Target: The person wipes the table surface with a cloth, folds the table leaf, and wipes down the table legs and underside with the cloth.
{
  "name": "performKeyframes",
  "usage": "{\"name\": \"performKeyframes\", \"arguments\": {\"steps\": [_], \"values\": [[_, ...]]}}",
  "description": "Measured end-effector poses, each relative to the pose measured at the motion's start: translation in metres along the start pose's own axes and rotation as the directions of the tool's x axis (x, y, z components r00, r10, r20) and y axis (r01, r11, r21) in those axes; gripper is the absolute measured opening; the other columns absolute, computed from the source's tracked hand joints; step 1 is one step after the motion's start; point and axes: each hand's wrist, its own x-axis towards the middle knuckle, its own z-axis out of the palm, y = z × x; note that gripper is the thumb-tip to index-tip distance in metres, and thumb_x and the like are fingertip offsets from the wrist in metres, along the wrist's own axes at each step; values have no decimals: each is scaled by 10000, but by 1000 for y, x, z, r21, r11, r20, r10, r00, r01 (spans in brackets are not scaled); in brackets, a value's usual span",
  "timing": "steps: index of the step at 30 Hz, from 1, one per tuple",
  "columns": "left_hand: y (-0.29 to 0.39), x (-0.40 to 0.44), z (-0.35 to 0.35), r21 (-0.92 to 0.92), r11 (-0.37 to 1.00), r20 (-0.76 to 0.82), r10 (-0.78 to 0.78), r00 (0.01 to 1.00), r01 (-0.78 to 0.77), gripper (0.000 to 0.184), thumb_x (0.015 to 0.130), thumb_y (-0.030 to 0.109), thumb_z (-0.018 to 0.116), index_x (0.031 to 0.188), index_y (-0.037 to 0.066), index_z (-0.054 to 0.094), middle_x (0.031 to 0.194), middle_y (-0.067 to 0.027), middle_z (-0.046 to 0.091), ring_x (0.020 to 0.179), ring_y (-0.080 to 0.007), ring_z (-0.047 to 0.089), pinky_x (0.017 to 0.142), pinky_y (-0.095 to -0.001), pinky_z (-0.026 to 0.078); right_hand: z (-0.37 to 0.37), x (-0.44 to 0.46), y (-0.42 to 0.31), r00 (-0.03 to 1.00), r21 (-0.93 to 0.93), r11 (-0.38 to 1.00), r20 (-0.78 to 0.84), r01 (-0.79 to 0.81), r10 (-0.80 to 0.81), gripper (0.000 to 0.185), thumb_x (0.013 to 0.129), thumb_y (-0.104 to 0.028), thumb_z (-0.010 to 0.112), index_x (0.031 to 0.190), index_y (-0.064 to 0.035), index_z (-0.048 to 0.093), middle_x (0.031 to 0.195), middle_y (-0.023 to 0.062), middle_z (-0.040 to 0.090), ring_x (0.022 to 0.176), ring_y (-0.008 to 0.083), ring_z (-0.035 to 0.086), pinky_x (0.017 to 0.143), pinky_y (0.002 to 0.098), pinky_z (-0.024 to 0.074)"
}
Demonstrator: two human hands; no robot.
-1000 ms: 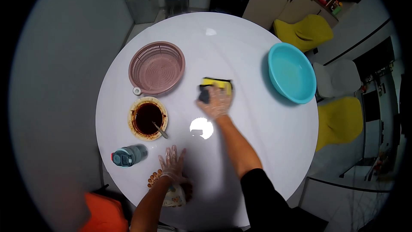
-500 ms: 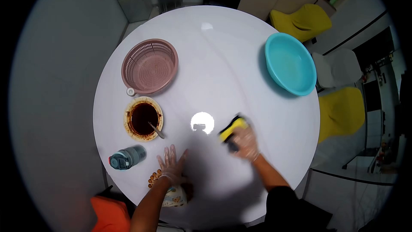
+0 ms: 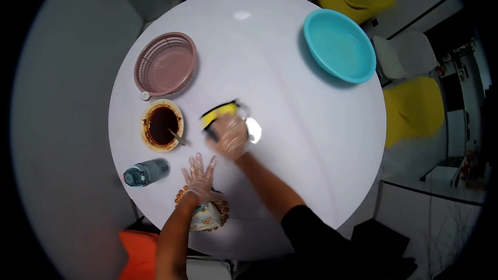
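Observation:
My right hand (image 3: 232, 137), in a clear plastic glove, grips a small yellow-and-black wiper (image 3: 219, 113) near the middle of the white round table (image 3: 311, 176). The wiper is slightly blurred, and the hand covers part of its dark handle. Fingers spread, my gloved left hand (image 3: 199, 176) rests near the table's front edge. Below it lie a patterned, pale cloth-like thing (image 3: 207, 219) and brown round beads (image 3: 224, 209), partly hidden by the hand and wrist. A grey-blue bottle (image 3: 150, 171) lies on its side left of that hand.
A stained bowl (image 3: 145, 134) of dark liquid with a spoon (image 3: 177, 137) stands at left, behind the bottle. Farther back is a pink plastic basket (image 3: 148, 67). A turquoise basin (image 3: 340, 46) sits at the far right. Yellow chairs (image 3: 415, 111) stand beyond the right edge.
My right hand has swept the wiper leftward and away from me, from the right of the table towards the bowl. My left hand stays spread in place. The whole view has shifted slightly.

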Motion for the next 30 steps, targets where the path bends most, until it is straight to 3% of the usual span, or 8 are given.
{"name": "performKeyframes", "arguments": {"steps": [6,10,12,14,20,25,27,30], "values": [[-2,15,13,112,991,71,-80,994,72,1589,507,804,851,1668,197,-47,1665,-318,-197,1528,-492,-248,1185,-708,-86,-19,-61,3,954,317,937,206,144,-216,527,787,-482,746,1170,-123,695,1471,96,564,1342,262,521,1157,517,327],[15,3,-1,34,995,23,-98,995,97,1639,484,735,906,1654,247,-132,1663,-292,-245,1528,-465,-273,1193,-688,-100,-86,-61,113,992,225,968,43,107,-119,378,732,-342,795,1022,-127,682,1267,112,643,1203,303,587,1047,509,416],[19,1,-1,35,994,17,-108,994,107,1644,481,722,915,1655,245,-132,1664,-289,-243,1529,-461,-274,1198,-682,-99,-132,-76,173,966,-61,981,172,-184,192,438,740,-349,816,1088,-130,666,1299,139,621,1210,335,575,1079,498,377],[24,1,-2,50,990,21,-132,991,130,1655,485,708,924,1648,246,-159,1669,-278,-240,1535,-442,-270,1214,-665,-82,-177,-112,234,970,-182,954,-95,-240,226,448,768,-355,809,1113,-115,655,1345,154,603,1261,367,541,1115,529,355],[28,3,-2,86,980,26,-180,983,177,1661,501,709,923,1636,246,-198,1674,-267,-235,1542,-430,-260,1223,-661,-55,-253,-199,295,573,-367,454,-352,-812,740,558,892,-443,728,1270,-44,628,1516,201,480,1411,380,434,1158,572,325],[27,2,-1,92,981,6,-171,985,170,1652,514,727,908,1637,226,-195,1669,-282,-234,1545,-456,-233,1211,-689,-37,-194,-182,232,358,-363,171,-547,-916,757,588,911,-493,709,1272,-35,628,1487,187,518,1412,349,442,1147,594,324],[24,6,4,109,979,-8,-173,985,173,1660,512,744,895,1635,202,-200,1666,-290,-236,1546,-467,-220,1205,-699,-29,-131,-186,194,677,-563,376,-602,-736,423,652,920,-537,684,1277,3,616,1489,239,507,1372,411,491,1121,649,359],[15,13,12,150,971,-29,-183,983,185,1676,505,774,874,1630,164,-209,1664,-299,-233,1546,-480,-208,1200,-706,-20,-105,-170,97,875,-356,799,-205,-484,438,596,902,-522,662,1270,-54,641,1437,203,552,1353,395,504,1122,683,345]]}}
